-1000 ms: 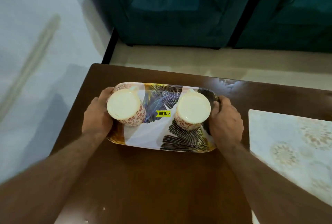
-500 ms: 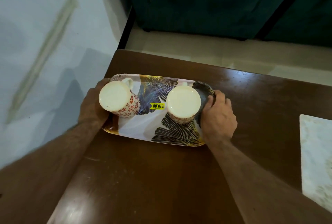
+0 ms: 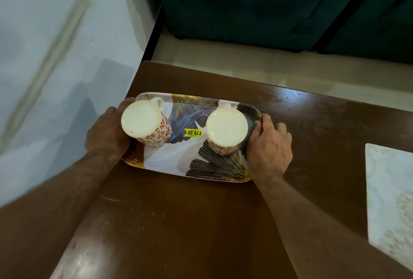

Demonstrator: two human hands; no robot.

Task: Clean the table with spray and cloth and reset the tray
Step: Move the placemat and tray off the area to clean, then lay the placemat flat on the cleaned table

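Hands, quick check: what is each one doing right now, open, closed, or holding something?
Left hand: grips the left end of the tray.
Right hand: grips the tray's right end, fingers curled over the rim.

Probably a home living room: dark wooden table (image 3: 223,222), teal upholstered seats (image 3: 245,5), pale tiled floor (image 3: 290,73).

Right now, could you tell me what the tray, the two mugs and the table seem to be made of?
Tray: likely melamine or plastic, going by the glossy printed leaf pattern and thin rim. Both mugs, left mug and right mug: probably glazed ceramic, with cream bases and red floral print; they stand upside down. Table: dark brown wood or veneer, polished, showing glare and fine scuffs.
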